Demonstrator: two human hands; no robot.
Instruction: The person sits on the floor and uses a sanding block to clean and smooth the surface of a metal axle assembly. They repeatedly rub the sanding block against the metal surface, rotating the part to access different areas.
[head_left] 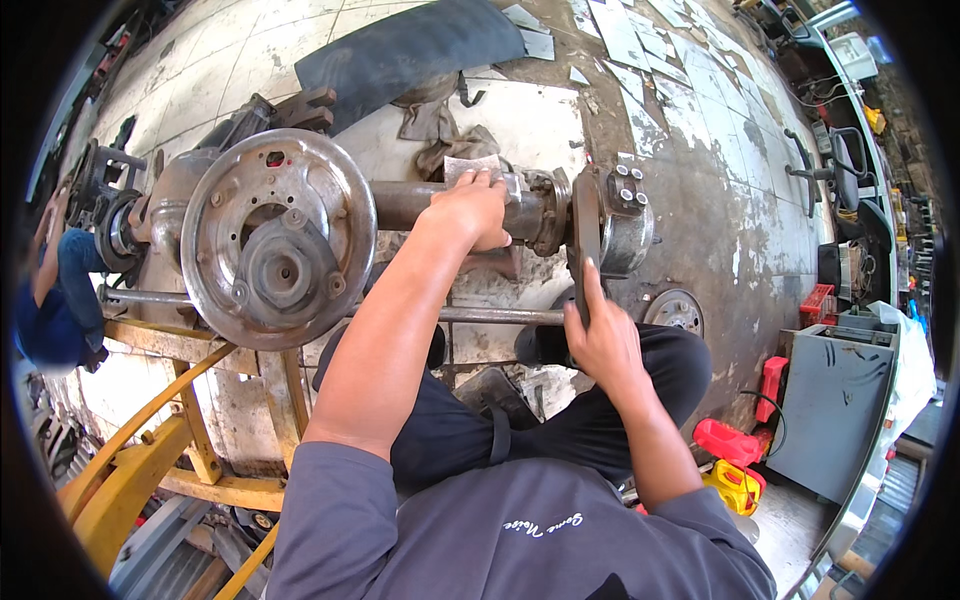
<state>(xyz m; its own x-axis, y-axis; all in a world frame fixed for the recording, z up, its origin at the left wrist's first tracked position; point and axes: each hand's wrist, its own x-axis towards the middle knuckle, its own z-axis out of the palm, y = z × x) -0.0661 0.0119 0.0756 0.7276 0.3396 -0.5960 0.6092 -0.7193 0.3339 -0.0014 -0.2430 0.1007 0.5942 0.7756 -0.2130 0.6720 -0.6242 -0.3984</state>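
Note:
A rusty axle tube (405,203) runs across in front of me. My left hand (472,212) is closed over it, its fingers over a pale, flat piece (473,170); whether that piece is loose or part of the axle I cannot tell. My right hand (606,342) grips the lower end of a flat dark bar (587,225), thumb on one side and index finger along the other. The bar stands beside the flange (551,210) at the tube's right end, next to a bolted round metal part (628,240). A large round backing plate (205,240) with a hub sits at the left.
A thin metal rod (490,315) lies between my legs and the axle. Left are a yellow frame (225,492) and another person's blue-clothed arm (78,275). A black rubber sheet (410,48) lies beyond. Right are a disc (676,312), a grey cabinet (832,410) and red tools (728,440).

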